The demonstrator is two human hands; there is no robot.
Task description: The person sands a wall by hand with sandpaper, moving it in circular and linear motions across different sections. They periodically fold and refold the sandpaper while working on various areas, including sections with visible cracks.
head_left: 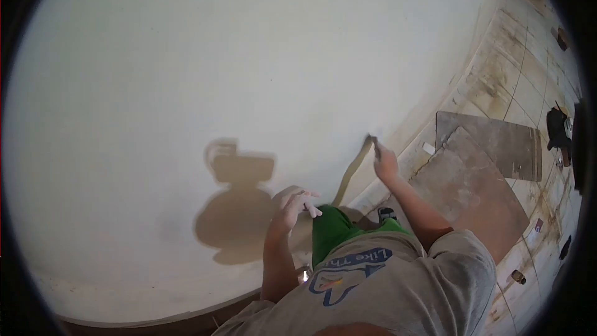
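Observation:
A broad white wall (311, 56) fills most of the view. My right hand (386, 164) is closed around a thin dark hand tool (374, 141), seen nearly edge-on; its exact kind is hard to make out. The tool's tip is at the wall's lower part, and the arm's shadow runs down beside it. My left hand (297, 203), dusted with white, is held close to the wall in front of my green shorts (333, 230). Its fingers are apart and it holds nothing.
Brown boards (472, 174) lie on the stained tile floor (497, 68) to the right. A small white piece (428, 149) rests by the wall's foot. Farther right are a dark object (558, 127) and a small brown container (518, 277).

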